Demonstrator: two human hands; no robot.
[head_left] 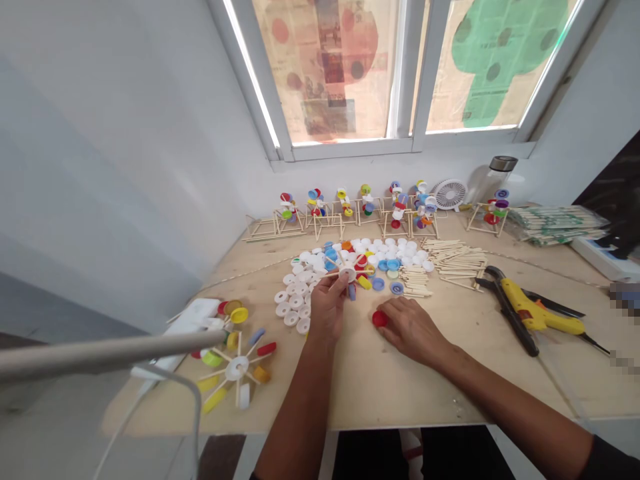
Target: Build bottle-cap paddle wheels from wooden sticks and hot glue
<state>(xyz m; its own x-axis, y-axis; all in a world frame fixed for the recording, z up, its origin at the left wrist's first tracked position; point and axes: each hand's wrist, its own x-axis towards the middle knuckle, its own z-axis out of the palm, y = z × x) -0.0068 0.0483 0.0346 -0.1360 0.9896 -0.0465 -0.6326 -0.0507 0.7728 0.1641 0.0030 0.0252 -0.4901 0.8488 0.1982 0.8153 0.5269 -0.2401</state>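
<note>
Hands apart: my left hand (327, 309) pinches a stick-spoked hub (347, 272) steady; my open right hand (411, 330) touches a red cap (379, 319) on the bench (350, 400).

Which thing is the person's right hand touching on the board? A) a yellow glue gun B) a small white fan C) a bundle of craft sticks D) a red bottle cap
D: the fingers of the right hand rest against a red bottle cap lying on the wooden board.
</note>
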